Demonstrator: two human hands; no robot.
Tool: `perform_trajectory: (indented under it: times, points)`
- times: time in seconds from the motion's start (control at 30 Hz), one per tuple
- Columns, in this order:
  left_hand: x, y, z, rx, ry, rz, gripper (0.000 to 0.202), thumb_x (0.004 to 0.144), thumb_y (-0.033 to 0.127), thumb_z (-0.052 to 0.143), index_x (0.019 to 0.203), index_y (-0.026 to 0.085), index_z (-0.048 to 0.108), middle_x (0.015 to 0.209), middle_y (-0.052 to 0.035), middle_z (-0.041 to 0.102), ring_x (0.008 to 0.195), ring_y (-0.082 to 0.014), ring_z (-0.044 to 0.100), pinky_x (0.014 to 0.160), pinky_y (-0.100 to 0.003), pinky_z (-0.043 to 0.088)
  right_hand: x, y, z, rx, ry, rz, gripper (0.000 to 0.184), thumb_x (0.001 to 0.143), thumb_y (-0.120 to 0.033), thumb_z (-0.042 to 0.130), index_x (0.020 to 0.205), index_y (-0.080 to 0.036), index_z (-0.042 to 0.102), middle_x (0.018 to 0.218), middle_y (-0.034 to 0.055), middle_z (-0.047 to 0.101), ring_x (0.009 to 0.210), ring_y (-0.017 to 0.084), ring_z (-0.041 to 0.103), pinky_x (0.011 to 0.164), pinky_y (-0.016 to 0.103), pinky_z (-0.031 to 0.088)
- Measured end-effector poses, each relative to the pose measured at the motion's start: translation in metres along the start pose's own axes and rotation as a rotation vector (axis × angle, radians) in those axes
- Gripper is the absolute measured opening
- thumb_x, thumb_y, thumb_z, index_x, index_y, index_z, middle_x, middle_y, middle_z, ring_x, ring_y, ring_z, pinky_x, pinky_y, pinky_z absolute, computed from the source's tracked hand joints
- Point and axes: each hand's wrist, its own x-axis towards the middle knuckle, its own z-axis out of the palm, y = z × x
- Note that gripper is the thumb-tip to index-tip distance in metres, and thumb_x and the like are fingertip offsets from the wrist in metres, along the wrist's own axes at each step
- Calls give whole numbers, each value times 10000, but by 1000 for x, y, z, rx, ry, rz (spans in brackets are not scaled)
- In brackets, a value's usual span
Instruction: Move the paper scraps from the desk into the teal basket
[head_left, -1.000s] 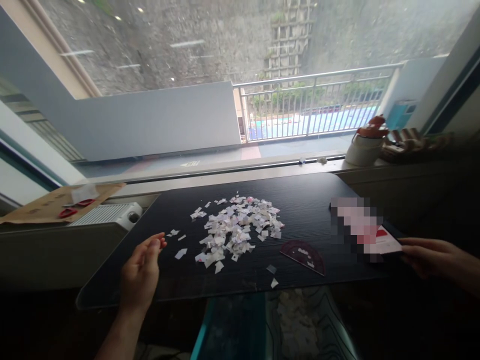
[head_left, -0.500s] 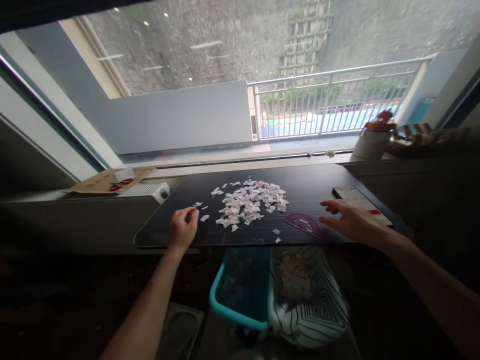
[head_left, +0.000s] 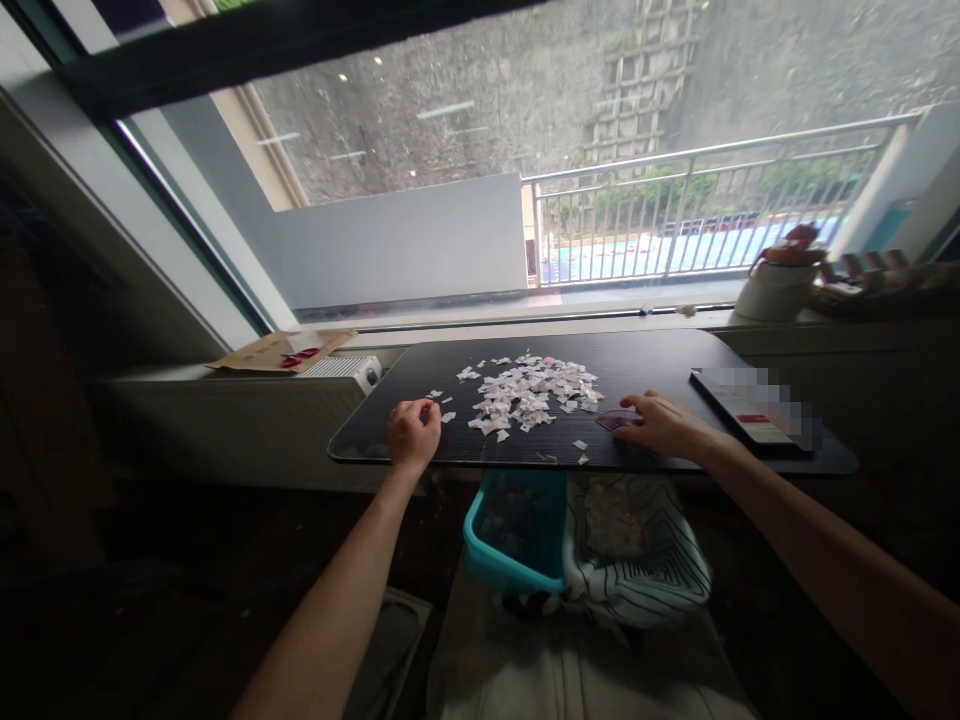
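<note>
A heap of small torn white paper scraps [head_left: 517, 395] lies on the black tabletop [head_left: 390, 385]. At the table's left, my left hand [head_left: 414, 432] rests closed, fingers curled in; whatever they hold, if anything, is hidden. A few loose scraps lie just beyond its fingertips. To the right of the heap is a purple see-through protractor [head_left: 609, 420], lying flat. My right hand [head_left: 660, 422] is over its right part, thumb and fingers apart around it, and I cannot tell how firmly they touch it.
Under the table edge stand a turquoise basket [head_left: 474, 545] and a striped, lined bin [head_left: 675, 570] with scraps in it. A phone [head_left: 750, 415] lies at the table's right. Red scissors [head_left: 300, 357] sit on brown paper at left; a bottle [head_left: 780, 285] stands on the sill.
My right hand has come down and left from beside the phone onto the protractor, covering part of it. The left hand stays curled at the table's left. The camera view has shifted.
</note>
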Motion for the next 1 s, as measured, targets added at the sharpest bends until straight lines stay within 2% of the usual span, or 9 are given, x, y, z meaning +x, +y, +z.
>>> perform_trajectory:
  times: [0.1,0.2,0.33,0.43,0.47,0.53,0.67,0.83,1.0]
  points:
    - [0,-1,2,15,21,14,263,815,336,454,816,168,656,874,-98,608,877,-254,553,847,-360,414,-1,3,7,96,58,6,564,734,-478,567,1191,-148,570,1091,139,548,824,212,601,801,322,449]
    - [0,-1,3,31,38,35,247,804,330,457,805,178,652,875,-91,610,876,-253,554,844,-364,419,1,11,18,226,128,-8,502,723,-409,599,1159,-161,591,1089,124,555,744,170,595,763,310,471]
    - [0,-1,5,47,40,61,237,795,345,470,760,194,649,832,-80,611,842,-251,561,810,-360,435,1,18,25,433,198,-69,459,711,-227,571,1167,-173,581,910,69,634,681,149,582,690,288,482]
    - [0,-2,6,57,41,64,237,789,360,480,745,200,649,822,-77,613,833,-253,564,788,-359,442,-9,9,17,567,220,-197,371,757,-241,541,1119,-188,607,831,38,665,685,149,586,683,284,478]
    - [0,-2,6,60,40,65,239,788,363,481,743,201,650,822,-76,614,832,-253,565,788,-358,442,-14,3,13,567,230,-240,294,781,-287,541,1041,-198,645,830,38,672,691,152,585,680,286,475]
    - [-1,-3,7,65,40,66,244,789,368,480,737,202,651,823,-75,616,829,-251,566,791,-356,440,-24,-12,6,507,187,-311,251,818,-344,523,957,-201,676,848,47,672,679,154,571,633,284,462]
    - [-1,-2,6,71,39,73,248,789,366,480,726,200,653,811,-74,620,815,-248,569,782,-348,441,-33,-33,0,388,137,-455,242,864,-252,461,933,-210,690,873,55,677,836,180,586,715,290,450]
    - [-1,-2,5,77,31,82,240,790,365,485,722,205,651,805,-69,622,810,-244,567,776,-342,439,-36,-22,0,310,125,-490,239,862,-199,454,925,-211,684,902,55,683,889,181,591,763,290,450]
    - [-2,-1,6,87,20,79,233,791,362,489,714,210,647,806,-67,620,808,-246,564,776,-346,436,-45,-8,-6,293,144,-472,220,866,-238,463,933,-220,672,938,36,683,883,173,605,770,283,453]
